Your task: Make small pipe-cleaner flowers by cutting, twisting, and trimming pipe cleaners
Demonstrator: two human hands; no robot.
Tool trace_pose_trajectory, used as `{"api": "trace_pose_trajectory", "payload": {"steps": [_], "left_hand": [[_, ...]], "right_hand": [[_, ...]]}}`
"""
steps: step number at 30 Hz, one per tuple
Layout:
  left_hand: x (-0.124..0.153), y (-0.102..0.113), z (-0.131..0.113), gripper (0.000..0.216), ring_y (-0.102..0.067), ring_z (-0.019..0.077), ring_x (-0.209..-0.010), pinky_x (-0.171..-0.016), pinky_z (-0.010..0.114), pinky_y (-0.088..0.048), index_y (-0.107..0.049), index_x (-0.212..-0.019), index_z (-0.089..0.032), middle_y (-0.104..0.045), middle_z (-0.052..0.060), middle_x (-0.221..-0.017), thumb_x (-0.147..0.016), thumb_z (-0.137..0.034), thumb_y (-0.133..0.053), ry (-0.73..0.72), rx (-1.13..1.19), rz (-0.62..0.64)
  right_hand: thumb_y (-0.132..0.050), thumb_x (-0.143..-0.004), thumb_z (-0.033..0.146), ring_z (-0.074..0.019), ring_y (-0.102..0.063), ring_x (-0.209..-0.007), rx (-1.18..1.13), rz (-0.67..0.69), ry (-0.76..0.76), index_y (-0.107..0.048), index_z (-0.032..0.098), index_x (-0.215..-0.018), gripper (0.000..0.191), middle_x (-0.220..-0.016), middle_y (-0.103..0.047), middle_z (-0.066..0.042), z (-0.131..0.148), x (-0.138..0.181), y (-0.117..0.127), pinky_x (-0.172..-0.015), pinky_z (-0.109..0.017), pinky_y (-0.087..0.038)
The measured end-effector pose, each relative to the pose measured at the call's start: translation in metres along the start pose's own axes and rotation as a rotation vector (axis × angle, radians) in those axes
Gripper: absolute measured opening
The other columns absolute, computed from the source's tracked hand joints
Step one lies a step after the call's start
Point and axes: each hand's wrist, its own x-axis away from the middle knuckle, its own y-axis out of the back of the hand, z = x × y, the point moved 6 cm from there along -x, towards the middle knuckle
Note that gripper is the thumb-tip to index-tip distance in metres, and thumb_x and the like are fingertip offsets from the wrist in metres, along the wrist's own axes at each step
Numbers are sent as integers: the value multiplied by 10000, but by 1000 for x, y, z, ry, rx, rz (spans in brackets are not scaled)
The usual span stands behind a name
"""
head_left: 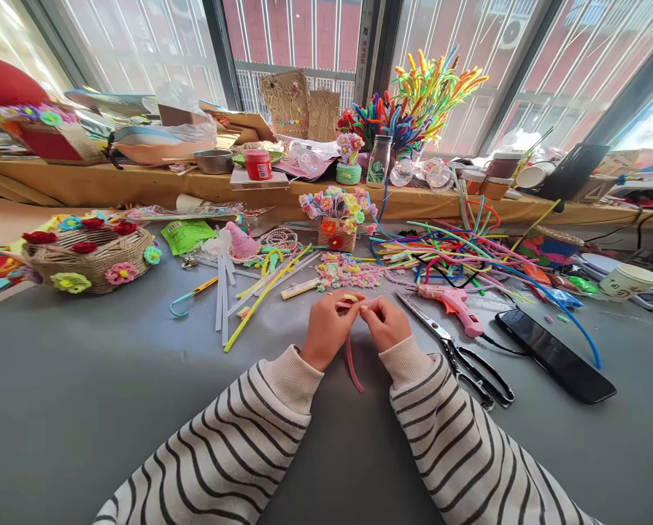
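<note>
My left hand [329,328] and my right hand [385,323] meet over the middle of the grey table, their fingertips pinched close together. Between them runs a pink pipe cleaner [351,368]; one end hangs down from my left hand and curves toward the table. My left fingers are closed on it, and the right thumb and forefinger pinch another part. How it is bent inside the fingers is partly hidden. Just beyond the hands lies a heap of small pastel pieces [348,271], with a cream-coloured stick [300,289] beside it.
Scissors [451,346], a pink glue gun [454,306] and a black phone [556,354] lie to the right. Behind them spreads a pile of pipe cleaners [441,251]. Clear glue sticks [222,299] and a decorated woven basket [93,255] are left. A cluttered ledge [167,186] runs behind.
</note>
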Motion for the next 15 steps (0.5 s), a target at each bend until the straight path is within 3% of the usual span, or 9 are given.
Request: {"api": "trace_pose_trajectory", "payload": {"steps": [4, 8, 11, 15], "left_hand": [[3, -2, -9, 159, -557, 115, -726, -667, 205, -430, -598, -771, -179, -613, 25, -789, -689, -206, -464, -100, -31, 11], [3, 1, -11, 167, -553, 112, -734, -670, 195, -427, -596, -783, -170, -608, 29, -793, -694, -222, -465, -121, 8, 7], [1, 5, -4, 172, -561, 114, -691, -643, 197, -432, -591, -765, -156, -613, 35, -773, -679, -258, -483, -23, 78, -9], [-2, 3, 8, 206, -565, 128, -650, -601, 212, -435, -572, -765, -149, -609, 33, -730, -655, -309, -503, 112, 179, 39]], "right_hand": [[-474, -559, 258, -43, -215, -320, -585, 345, -436, -377, 179, -430, 179, -353, -267, 87, -19, 2, -20, -327, -190, -151], [-488, -536, 270, -26, -198, -296, -860, 555, -557, -406, 170, -471, 144, -368, -258, 98, -20, 8, -31, -281, -168, -130], [-577, -499, 264, -14, -261, -291, -960, 549, -549, -453, 151, -511, 169, -363, -340, 89, -20, 7, -33, -271, -141, -125], [-609, -519, 361, -23, -352, -309, -765, 346, -353, -471, 138, -507, 262, -395, -438, 56, -24, -5, -21, -271, -134, -187]]}}
